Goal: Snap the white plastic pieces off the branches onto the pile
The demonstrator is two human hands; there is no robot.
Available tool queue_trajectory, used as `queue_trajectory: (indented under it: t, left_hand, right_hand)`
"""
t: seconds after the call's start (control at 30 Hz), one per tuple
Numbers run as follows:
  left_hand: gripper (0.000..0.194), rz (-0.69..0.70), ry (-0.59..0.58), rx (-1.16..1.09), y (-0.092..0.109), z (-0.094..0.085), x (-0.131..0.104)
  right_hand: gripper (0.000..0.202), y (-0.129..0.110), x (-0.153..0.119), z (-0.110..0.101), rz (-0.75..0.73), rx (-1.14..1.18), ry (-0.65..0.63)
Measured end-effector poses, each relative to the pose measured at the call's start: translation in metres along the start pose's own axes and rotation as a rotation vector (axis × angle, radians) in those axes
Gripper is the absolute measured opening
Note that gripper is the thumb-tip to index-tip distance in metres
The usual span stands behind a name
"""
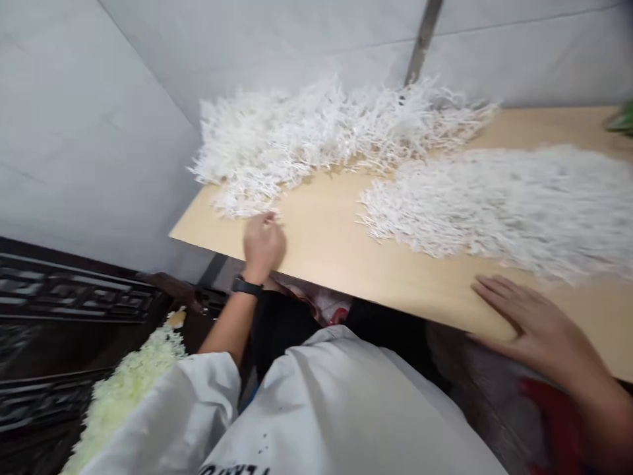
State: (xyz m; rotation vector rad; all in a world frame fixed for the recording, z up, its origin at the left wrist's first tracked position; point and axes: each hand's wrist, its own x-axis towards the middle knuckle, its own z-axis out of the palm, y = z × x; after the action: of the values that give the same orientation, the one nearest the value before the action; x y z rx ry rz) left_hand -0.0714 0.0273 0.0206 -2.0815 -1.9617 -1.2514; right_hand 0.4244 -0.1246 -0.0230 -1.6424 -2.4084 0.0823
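My left hand (265, 243) is closed in a fist over the front edge of the board, at the near tips of a pile of white, branching artificial foliage (316, 132). Whatever its fingers may hold is hidden and slightly blurred. A dark band circles that wrist. My right hand (544, 326) lies flat with fingers stretched out on the light wooden tabletop (336, 231). Just beyond those fingers spreads a second white, feathery bunch (509, 204), apart from the hand and blurred at its right side.
Grey-white wall panels (277, 39) stand behind and to the left of the table. Dark carved furniture (69, 290) is at lower left, with a pale yellow-green bunch (128, 389) on it. Something green (624, 120) lies at the far right. A red object (554, 415) is below the table.
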Motion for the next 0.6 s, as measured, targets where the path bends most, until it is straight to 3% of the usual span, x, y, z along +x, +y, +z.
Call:
queue_trajectory:
  t: [0.1, 0.27, 0.43, 0.6]
  left_hand:
    - [0.033, -0.031, -0.145, 0.132, -0.025, 0.007, 0.014]
    - [0.027, -0.050, -0.174, 0.119, -0.032, 0.007, 0.009]
    - [0.026, -0.139, -0.038, 0.027, -0.030, -0.002, 0.014]
    - [0.022, -0.210, 0.161, -0.091, -0.026, -0.032, 0.065]
  right_hand:
    - [0.069, -0.011, 0.005, -0.014, 0.041, 0.000, -0.062]
    - [0.069, -0.011, 0.005, -0.012, 0.063, 0.047, -0.039]
    - [0.068, -0.011, 0.005, -0.009, 0.060, 0.089, -0.022]
    - [0.078, -0.005, 0.002, -0.004, 0.027, 0.084, 0.030]
